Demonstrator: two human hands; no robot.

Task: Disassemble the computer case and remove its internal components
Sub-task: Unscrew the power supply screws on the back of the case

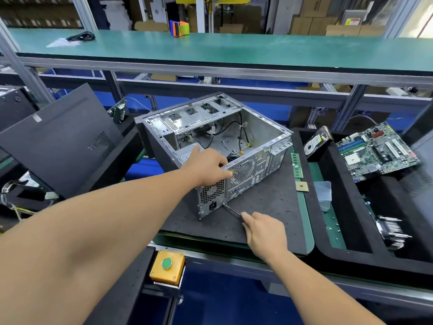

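An open grey metal computer case (257,127) lies on its side on a dark foam mat (269,207), rear panel toward me. Loose black cables (234,130) run across its floor, and the power supply (210,195) sits in the near corner. My left hand (206,167) rests on the top rear edge over the power supply, fingers curled round the rim. My right hand (264,233) grips a screwdriver (230,210) whose tip touches the bottom of the rear panel beside the power socket.
The black side panel (61,141) leans at left. A RAM stick (296,165) and a CPU chip (302,186) lie at the mat's right edge. Right trays hold a hard drive (316,143), motherboard (377,151) and heatsink (391,231). A yellow button box (167,266) sits at front.
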